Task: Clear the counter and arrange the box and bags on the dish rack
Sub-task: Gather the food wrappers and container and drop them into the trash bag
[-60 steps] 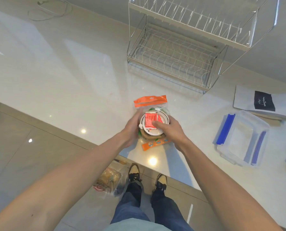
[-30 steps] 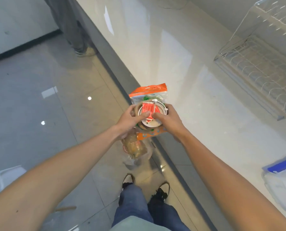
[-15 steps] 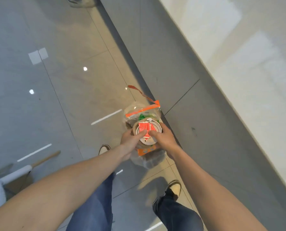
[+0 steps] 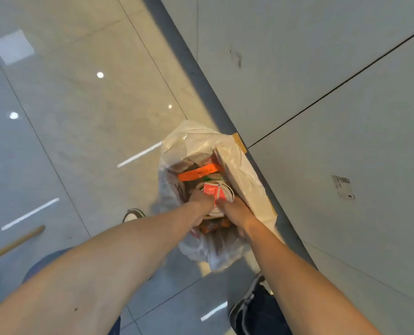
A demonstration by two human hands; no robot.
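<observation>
Both my hands grip a bundle of rubbish: a white round lid or cup with a red packet [image 4: 216, 192] on top, sitting on a clear zip bag with an orange strip [image 4: 199, 172]. My left hand [image 4: 200, 206] holds its left side and my right hand [image 4: 237, 211] its right side. The bundle is low inside the mouth of a clear plastic rubbish bag [image 4: 196, 141] on the floor. The dish rack, box and counter top are out of view.
The rubbish bag stands against the grey counter base [image 4: 321, 117], with a flat cardboard piece [image 4: 247, 180] wrapped in plastic along its right side. A wooden stick [image 4: 15, 243] lies on the tiled floor at left. My shoes and jeans show below.
I have turned from the counter to the floor and lowered the bundle with both hands into the mouth of the rubbish bag. The dish rack and counter top have left the view.
</observation>
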